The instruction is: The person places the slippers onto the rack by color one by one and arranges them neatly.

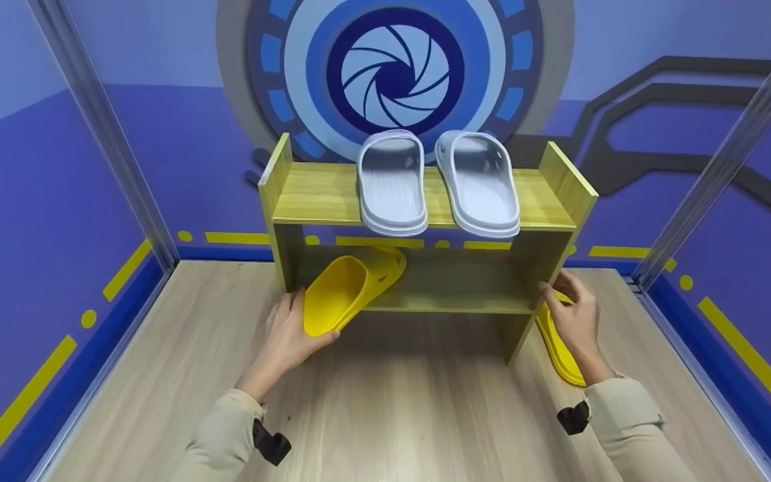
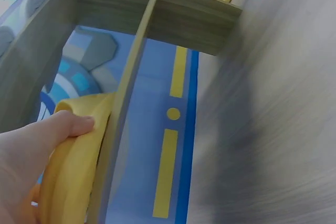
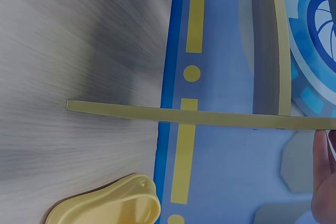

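A yellow clog (image 1: 332,298) is tilted over the lower shelf of a wooden shoe rack (image 1: 425,304), its toe pointing inward. My left hand (image 1: 286,338) grips it near the heel, thumb along the side, as the left wrist view also shows with the clog (image 2: 73,177) close against the shelf board. At the rack's right side panel (image 3: 210,117), my right hand (image 1: 576,318) touches the outer face and front edge with its fingertips. Another yellow clog (image 1: 561,351) lies on the table just beyond that panel, partly hidden under the right hand.
Two pale grey clogs, a left one (image 1: 393,191) and a right one (image 1: 482,191), sit side by side on the top shelf (image 1: 325,194). The rack stands on a wood-grain table (image 1: 385,415) before a blue printed wall (image 1: 178,147). Metal posts rise at both back corners.
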`<state>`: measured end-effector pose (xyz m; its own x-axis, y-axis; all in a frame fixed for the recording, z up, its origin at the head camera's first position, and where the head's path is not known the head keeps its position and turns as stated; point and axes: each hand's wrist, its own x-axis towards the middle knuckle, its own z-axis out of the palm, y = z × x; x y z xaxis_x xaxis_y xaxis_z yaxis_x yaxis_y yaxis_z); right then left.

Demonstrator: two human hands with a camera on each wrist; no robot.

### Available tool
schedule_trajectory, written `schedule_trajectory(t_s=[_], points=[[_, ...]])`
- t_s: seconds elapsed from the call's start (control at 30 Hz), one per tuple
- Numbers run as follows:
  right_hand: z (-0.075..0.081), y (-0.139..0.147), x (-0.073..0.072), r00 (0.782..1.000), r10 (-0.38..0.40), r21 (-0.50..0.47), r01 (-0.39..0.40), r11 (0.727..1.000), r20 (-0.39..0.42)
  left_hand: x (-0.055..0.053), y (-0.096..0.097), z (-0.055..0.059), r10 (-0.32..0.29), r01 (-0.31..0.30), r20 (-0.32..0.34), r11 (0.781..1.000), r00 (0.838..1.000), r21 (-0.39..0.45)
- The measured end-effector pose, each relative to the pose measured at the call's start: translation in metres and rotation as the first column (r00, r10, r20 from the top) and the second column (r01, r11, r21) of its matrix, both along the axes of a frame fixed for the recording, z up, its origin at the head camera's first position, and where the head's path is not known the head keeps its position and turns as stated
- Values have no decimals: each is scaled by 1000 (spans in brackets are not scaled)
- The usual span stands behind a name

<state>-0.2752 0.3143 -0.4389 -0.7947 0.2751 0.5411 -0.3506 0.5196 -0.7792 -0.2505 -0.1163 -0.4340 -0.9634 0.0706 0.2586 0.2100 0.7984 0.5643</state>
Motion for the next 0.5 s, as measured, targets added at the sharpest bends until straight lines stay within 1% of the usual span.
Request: schedule_trajectory(t_s=[0.1,0.2,0.3,0.37,0.43,0.5], points=[[-1,0,0,1000,0,-1,0,1000,1,-1,4,-1,43,-43,-29,999,999,-17],[-1,1,-1,1000,7,-7,-7,1000,-6,-1,3,-3,51,-54,-74,998,996,-28],[-1,1,-1,1000,10,-9,-10,1000,-15,1,-1,-4,18,-19,-105,1000,994,-7],[-1,1,-1,1000,10,-10,-10,1000,-17,4,-6,-5,-7,7,-115,1000,993,3],[-1,0,-1,1000,10,-9,-10,1000,-20,9,-12,-6,-25,26,-102,1000,994,10],[-1,0,-1,1000,10,-11,-10,1000,-22,14,-18,-6,-35,37,-71,999,997,15]])
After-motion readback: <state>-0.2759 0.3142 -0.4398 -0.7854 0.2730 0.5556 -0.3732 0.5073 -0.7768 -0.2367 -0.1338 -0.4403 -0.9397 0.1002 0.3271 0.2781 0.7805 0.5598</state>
